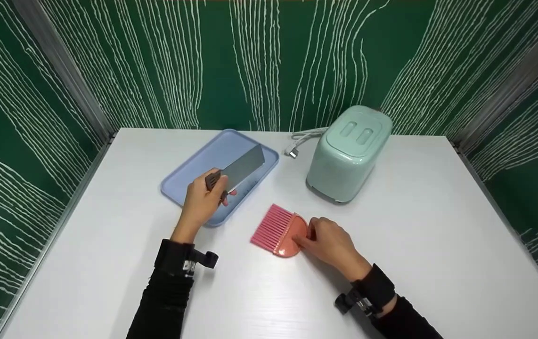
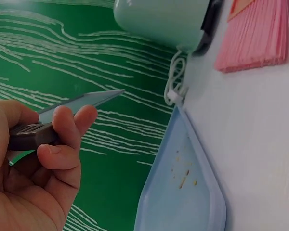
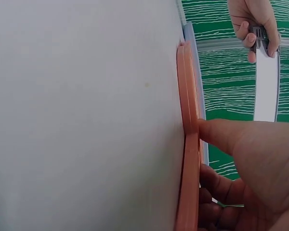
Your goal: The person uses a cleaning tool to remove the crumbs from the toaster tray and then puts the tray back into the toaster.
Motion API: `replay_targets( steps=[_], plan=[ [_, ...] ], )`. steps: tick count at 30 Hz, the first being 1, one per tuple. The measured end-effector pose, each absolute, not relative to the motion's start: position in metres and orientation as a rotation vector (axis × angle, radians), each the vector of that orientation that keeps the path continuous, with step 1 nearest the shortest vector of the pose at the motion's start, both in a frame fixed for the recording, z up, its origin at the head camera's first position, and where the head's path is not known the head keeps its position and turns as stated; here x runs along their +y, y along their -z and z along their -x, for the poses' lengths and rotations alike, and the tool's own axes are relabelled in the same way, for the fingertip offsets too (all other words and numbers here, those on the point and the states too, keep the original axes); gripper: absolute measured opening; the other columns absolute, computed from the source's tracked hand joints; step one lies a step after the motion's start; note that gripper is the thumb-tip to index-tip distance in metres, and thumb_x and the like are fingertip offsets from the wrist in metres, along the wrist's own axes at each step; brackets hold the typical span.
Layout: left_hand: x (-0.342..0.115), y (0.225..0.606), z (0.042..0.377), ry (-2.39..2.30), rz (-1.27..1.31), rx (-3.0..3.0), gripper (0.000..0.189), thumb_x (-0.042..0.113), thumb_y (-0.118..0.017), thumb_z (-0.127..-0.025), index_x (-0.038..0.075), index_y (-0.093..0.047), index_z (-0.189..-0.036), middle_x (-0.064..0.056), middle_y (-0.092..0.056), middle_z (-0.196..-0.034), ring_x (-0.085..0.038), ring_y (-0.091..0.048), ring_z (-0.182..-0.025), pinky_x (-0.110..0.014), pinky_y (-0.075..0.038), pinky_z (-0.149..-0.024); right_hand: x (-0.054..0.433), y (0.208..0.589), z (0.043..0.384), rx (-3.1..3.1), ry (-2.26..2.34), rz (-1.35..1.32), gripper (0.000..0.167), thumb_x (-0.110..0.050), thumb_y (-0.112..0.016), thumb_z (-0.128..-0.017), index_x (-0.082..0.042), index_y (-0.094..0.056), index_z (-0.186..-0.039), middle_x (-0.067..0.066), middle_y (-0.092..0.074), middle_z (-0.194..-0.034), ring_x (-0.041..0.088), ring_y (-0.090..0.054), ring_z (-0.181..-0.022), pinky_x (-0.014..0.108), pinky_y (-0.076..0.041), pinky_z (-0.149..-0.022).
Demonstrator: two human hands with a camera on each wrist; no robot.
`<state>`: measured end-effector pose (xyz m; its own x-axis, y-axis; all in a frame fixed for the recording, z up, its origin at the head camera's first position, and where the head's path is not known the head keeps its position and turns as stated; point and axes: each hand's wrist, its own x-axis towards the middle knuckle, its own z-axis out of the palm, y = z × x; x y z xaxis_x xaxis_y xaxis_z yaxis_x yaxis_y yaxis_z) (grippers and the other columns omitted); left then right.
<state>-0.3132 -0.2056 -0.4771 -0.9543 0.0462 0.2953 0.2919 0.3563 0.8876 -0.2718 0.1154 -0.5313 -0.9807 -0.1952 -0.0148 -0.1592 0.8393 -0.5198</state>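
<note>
My left hand (image 1: 203, 195) grips the dark ribbed handle (image 2: 31, 137) of a tool with a broad, flat grey blade (image 1: 243, 167). This blade slants up to the right over a blue tray (image 1: 179, 181). Down on the white table lies a short wide brush (image 1: 281, 231) with pink bristles pointing left and a rounded orange handle. My right hand (image 1: 332, 242) pinches that handle at its right edge, the thumb (image 3: 221, 134) showing against it in the right wrist view. Crumbs (image 2: 185, 178) are scattered on the tray in the left wrist view.
A mint-green toaster (image 1: 346, 160) with a lid on top stands at the back right. Its white cord and plug (image 1: 292, 150) lie between it and the tray. Green walls with white wavy lines (image 1: 259, 61) rise behind and beside the white table (image 1: 438, 226).
</note>
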Motion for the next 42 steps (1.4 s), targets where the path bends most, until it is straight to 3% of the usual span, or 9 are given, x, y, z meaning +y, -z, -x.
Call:
replay_targets(
  steps=[6,10,14,19,26,33,42],
  plan=[
    [-0.202,0.478,0.311,1.711,0.280,-2.386,0.029,0.025,-0.057,-0.112,0.014,-0.060,-0.085,-0.011,-0.071,-0.065,-0.049,-0.067,-0.063,-0.023,-0.038,-0.049,0.118,0.531,0.274,2.921,0.859,0.301,0.037,-0.035,-0.085,-0.092,-0.016,-0.058,-0.076,-0.001,-0.055,-0.072,0.014,-0.051,-0.067,0.030,-0.038,-0.059],
    [-0.198,0.479,0.310,1.769,0.266,-2.367,0.030,0.025,-0.057,-0.112,0.015,-0.057,-0.084,-0.006,-0.066,-0.060,-0.054,-0.063,-0.062,-0.023,-0.040,-0.048,0.121,0.529,0.276,2.895,0.877,0.297,0.037,-0.036,-0.084,-0.094,-0.016,-0.058,-0.076,-0.002,-0.054,-0.070,0.014,-0.051,-0.067,0.030,-0.038,-0.060],
    [-0.194,0.479,0.308,1.853,0.258,-2.348,0.031,0.026,-0.057,-0.112,0.014,-0.055,-0.084,-0.013,-0.064,-0.061,-0.040,-0.062,-0.055,-0.024,-0.043,-0.050,0.125,0.526,0.279,2.899,0.904,0.325,0.036,-0.036,-0.082,-0.095,-0.016,-0.058,-0.076,-0.003,-0.053,-0.068,0.014,-0.051,-0.066,0.030,-0.038,-0.060],
    [-0.189,0.480,0.307,1.997,0.216,-2.329,0.024,0.027,-0.058,-0.112,0.013,-0.057,-0.093,-0.010,-0.075,-0.072,-0.015,-0.064,-0.054,-0.024,-0.045,-0.053,0.133,0.517,0.280,2.905,0.966,0.314,0.036,-0.038,-0.082,-0.096,-0.015,-0.059,-0.079,-0.002,-0.054,-0.070,0.015,-0.050,-0.066,0.030,-0.038,-0.061],
    [-0.178,0.485,0.305,2.144,0.195,-2.308,0.020,0.024,-0.055,-0.113,0.005,-0.061,-0.113,-0.018,-0.082,-0.088,-0.013,-0.063,-0.052,-0.024,-0.044,-0.050,0.148,0.506,0.282,2.902,1.073,0.259,0.031,-0.036,-0.079,-0.098,-0.013,-0.062,-0.085,0.000,-0.058,-0.075,0.015,-0.052,-0.068,0.028,-0.041,-0.061],
    [-0.164,0.492,0.305,2.358,0.118,-2.251,0.029,0.020,-0.053,-0.113,0.003,-0.059,-0.136,-0.018,-0.082,-0.089,-0.013,-0.063,-0.054,-0.020,-0.046,-0.050,0.163,0.490,0.287,2.933,1.208,0.221,0.029,-0.034,-0.079,-0.099,-0.011,-0.063,-0.090,0.002,-0.059,-0.079,0.017,-0.053,-0.074,0.026,-0.041,-0.064],
    [-0.146,0.503,0.301,2.511,0.030,-2.194,0.039,0.021,-0.053,-0.112,-0.001,-0.057,-0.144,-0.026,-0.080,-0.099,-0.009,-0.061,-0.056,-0.019,-0.045,-0.050,0.177,0.468,0.297,3.062,1.311,0.266,0.025,-0.027,-0.077,-0.101,-0.006,-0.063,-0.100,0.010,-0.062,-0.092,0.022,-0.055,-0.086,0.026,-0.043,-0.074]
  ],
)
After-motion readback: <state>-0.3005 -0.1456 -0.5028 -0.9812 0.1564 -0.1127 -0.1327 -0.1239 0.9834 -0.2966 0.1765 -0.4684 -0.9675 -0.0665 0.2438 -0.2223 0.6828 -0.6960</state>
